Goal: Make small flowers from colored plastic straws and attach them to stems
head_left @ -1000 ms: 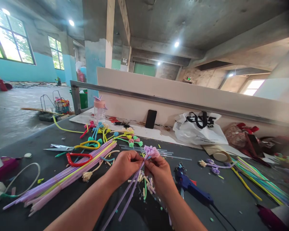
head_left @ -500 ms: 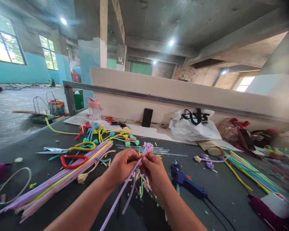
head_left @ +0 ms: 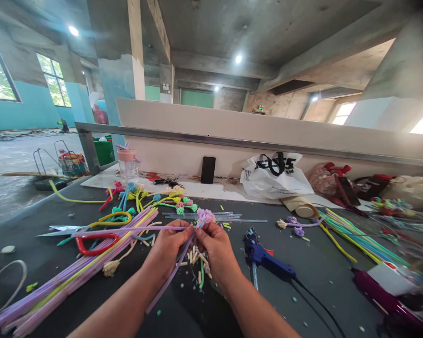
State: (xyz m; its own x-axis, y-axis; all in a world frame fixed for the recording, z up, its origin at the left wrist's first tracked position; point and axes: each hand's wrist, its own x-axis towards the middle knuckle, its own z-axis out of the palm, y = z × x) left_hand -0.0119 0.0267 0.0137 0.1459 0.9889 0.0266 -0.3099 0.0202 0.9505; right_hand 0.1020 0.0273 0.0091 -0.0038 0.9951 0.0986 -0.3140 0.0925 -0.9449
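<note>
Both hands meet over the middle of the dark table. My left hand [head_left: 166, 246] pinches a light purple pipe cleaner [head_left: 141, 229], whose long end points left above the scissors. Another purple stem [head_left: 171, 279] hangs down below the fingers. My right hand [head_left: 216, 246] is closed at the base of a pink-purple pipe cleaner flower [head_left: 206, 216], which stands just above the fingertips. The fingers hide where the stems join the flower. Below the hands lie short cut pieces [head_left: 193, 256] in cream and green.
Red-and-yellow-handled scissors [head_left: 97, 244] rest on a bundle of purple, pink and yellow pipe cleaners [head_left: 66, 281] at left. A blue glue gun [head_left: 271, 263] with its cord lies at right. Behind are finished flowers [head_left: 137, 197], clear glue sticks [head_left: 232, 217], a phone [head_left: 207, 170] and a white bag [head_left: 275, 176].
The long purple stem in my left hand has swung from pointing down toward me to pointing left. The flower has turned, showing more of its side. The camera view has shifted slightly right.
</note>
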